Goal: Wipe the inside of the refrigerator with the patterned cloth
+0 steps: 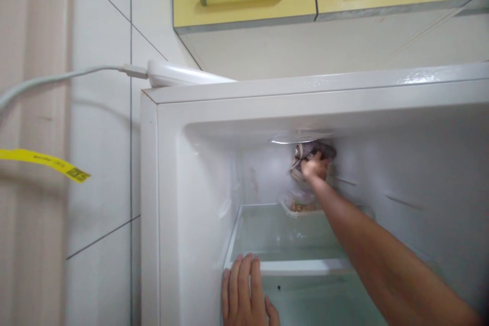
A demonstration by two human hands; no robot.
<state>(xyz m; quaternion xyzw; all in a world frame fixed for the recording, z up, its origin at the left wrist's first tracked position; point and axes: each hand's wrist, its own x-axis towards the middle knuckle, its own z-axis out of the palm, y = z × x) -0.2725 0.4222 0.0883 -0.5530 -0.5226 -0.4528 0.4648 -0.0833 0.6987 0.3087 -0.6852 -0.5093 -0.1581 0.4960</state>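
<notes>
My right hand (pixel 316 167) reaches deep into the fridge (pixel 168 204) and is closed on a bunched, dark patterned cloth (pixel 299 169). The cloth is against the upper back of the compartment, just under a pale fixture (pixel 301 136) on the ceiling. At the lower middle, my left hand (pixel 244 293) lies with fingers stretched out near the front left corner of the glass shelf (pixel 275 237). Its fingertips are by the shelf's white front edge. Below the cloth, a clear plastic container (pixel 300 206) with brownish contents stands at the back of the shelf, partly hidden by my right forearm.
A white device (pixel 183 74) with a cable (pixel 69 76) lies on top of the fridge. Yellow cabinets (pixel 244 7) with metal handles hang above. A yellow strip (pixel 46 160) shows at the left. A small dark speck (pixel 278 288) is visible lower down.
</notes>
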